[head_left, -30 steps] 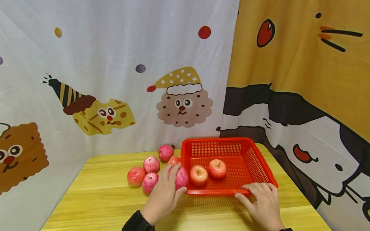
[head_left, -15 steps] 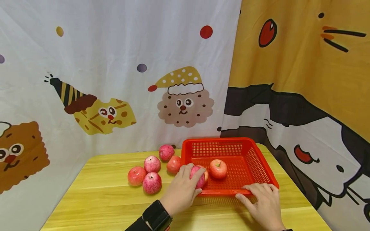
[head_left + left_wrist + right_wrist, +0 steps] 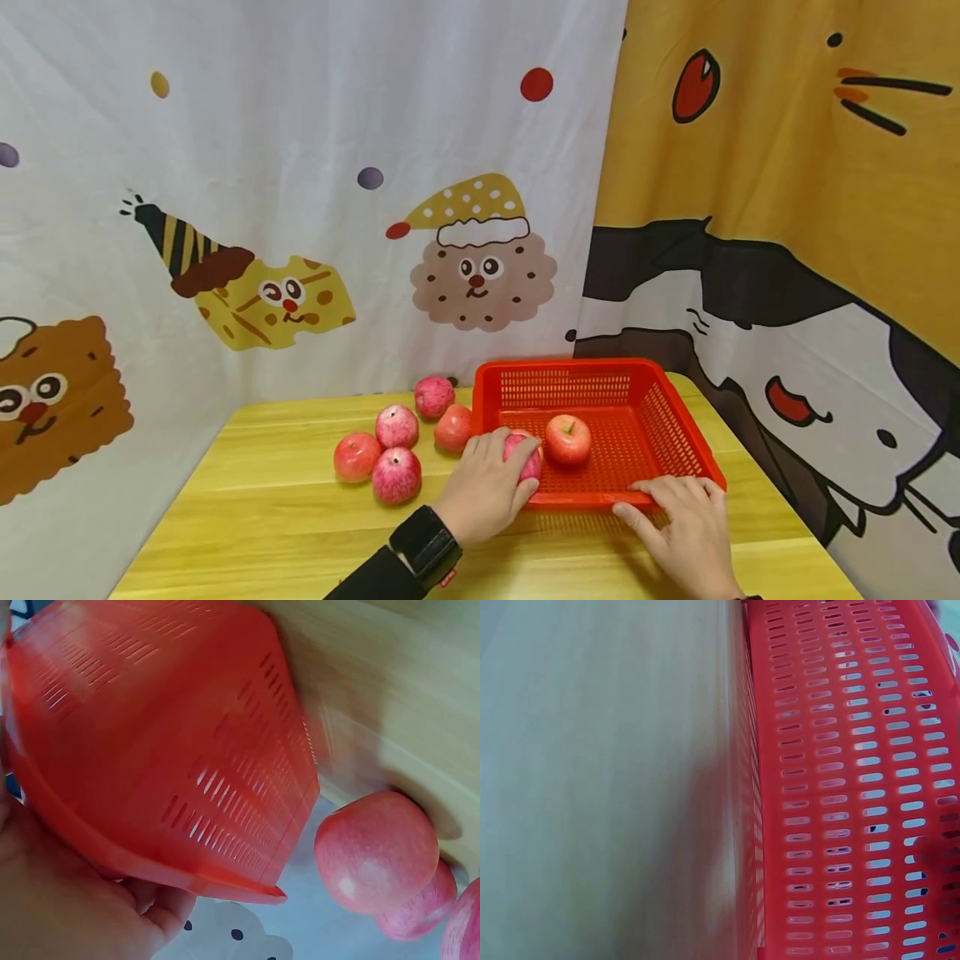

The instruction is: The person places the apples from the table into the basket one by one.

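Note:
My left hand (image 3: pixel 483 487) reaches over the left part of the red plastic basket (image 3: pixel 600 500) and grips a pink apple (image 3: pixel 531 468), low inside near the front rim. The held apple mostly covers another apple behind it. To the right of them a red apple (image 3: pixel 568 440) with a short stem sits on the basket floor. My right hand (image 3: pixel 686 525) holds the front rim near the right corner, thumb outside and fingers over the edge. In the left wrist view the left hand (image 3: pixel 82 900) shows beside the basket wall (image 3: pixel 187 750); the held apple is hidden there.
Left of the basket, several apples lie on the wood-patterned table (image 3: pixel 262 517), among them a red apple (image 3: pixel 357 457), a streaky pink apple (image 3: pixel 397 476) and one close to the basket wall (image 3: pixel 453 429). A printed curtain (image 3: pixel 300 125) hangs behind the table.
My left hand has carried the pink apple rightward from beside the basket, over its left rim and down inside. The right hand has stayed on the front rim.

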Demonstrator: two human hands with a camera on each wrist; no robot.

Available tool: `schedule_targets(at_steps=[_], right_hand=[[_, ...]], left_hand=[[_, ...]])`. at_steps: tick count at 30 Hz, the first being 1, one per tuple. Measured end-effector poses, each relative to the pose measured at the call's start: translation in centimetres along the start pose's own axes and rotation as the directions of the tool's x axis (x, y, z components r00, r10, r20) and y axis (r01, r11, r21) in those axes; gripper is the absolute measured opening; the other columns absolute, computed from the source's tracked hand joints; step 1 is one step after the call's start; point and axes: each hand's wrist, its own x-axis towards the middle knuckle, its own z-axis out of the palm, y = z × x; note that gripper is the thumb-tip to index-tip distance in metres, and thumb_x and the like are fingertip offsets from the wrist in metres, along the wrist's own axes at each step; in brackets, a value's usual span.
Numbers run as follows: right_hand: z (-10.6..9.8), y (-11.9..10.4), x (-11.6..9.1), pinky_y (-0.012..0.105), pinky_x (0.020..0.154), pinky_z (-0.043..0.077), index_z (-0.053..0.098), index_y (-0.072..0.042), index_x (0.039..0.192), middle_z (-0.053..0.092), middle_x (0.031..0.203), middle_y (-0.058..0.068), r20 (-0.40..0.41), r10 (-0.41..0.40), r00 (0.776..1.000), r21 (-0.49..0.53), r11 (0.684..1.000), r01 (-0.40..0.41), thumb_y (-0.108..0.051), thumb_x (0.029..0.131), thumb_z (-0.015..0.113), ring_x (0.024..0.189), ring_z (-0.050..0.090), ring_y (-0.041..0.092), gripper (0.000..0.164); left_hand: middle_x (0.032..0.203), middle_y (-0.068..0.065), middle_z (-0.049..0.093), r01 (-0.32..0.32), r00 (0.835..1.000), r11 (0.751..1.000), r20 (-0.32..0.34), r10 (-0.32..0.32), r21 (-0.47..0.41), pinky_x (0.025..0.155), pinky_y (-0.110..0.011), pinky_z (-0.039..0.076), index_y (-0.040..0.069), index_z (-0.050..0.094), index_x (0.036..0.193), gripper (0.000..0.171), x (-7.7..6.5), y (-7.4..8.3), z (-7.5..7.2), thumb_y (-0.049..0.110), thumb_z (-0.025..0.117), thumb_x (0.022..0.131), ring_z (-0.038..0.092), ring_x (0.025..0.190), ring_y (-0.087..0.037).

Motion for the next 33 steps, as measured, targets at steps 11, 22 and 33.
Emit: schedule_targets(at_steps=[11, 22, 33], right_hand=[[0.2, 0.3, -0.1, 0.054, 0.084, 0.029, 0.073, -0.018, 0.091, 0.069, 0.087, -0.004, 0.029, 0.015, 0.999, -0.016, 1.000, -0.015, -0.051, 0.071, 0.081, 0.084, 0.053, 0.021, 0.039], [0.1, 0.2, 0.0, 0.054, 0.084, 0.029, 0.073, -0.018, 0.091, 0.069, 0.087, -0.004, 0.031, 0.019, 0.999, -0.018, 1.000, -0.019, -0.051, 0.071, 0.081, 0.084, 0.053, 0.022, 0.039], [0.1, 0.2, -0.2, 0.053, 0.083, 0.029, 0.073, -0.018, 0.090, 0.068, 0.086, -0.005, 0.040, 0.030, 0.999, -0.021, 0.999, -0.030, -0.050, 0.071, 0.081, 0.083, 0.053, 0.021, 0.038]], left_hand=[[0.132, -0.009, 0.051, -0.007, 0.995, 1.000, 0.096, 0.006, 0.013, 0.110, -0.055, 0.024, 0.023, 0.059, 0.135, 0.064, -0.2, 0.0, 1.6, 0.069, 0.035, 0.096, 0.044, 0.119, -0.027], [0.129, -0.007, 0.055, -0.041, 0.995, 0.997, 0.090, 0.035, 0.069, 0.111, -0.057, 0.024, 0.024, 0.060, 0.134, 0.074, -0.2, 0.0, 2.0, 0.078, 0.046, 0.085, 0.049, 0.115, -0.025], [0.136, -0.009, 0.054, -0.031, 0.994, 0.996, 0.106, 0.022, 0.087, 0.112, -0.056, 0.022, 0.021, 0.053, 0.141, 0.082, -0.2, 0.2, 2.3, 0.079, 0.047, 0.084, 0.047, 0.120, -0.027]])
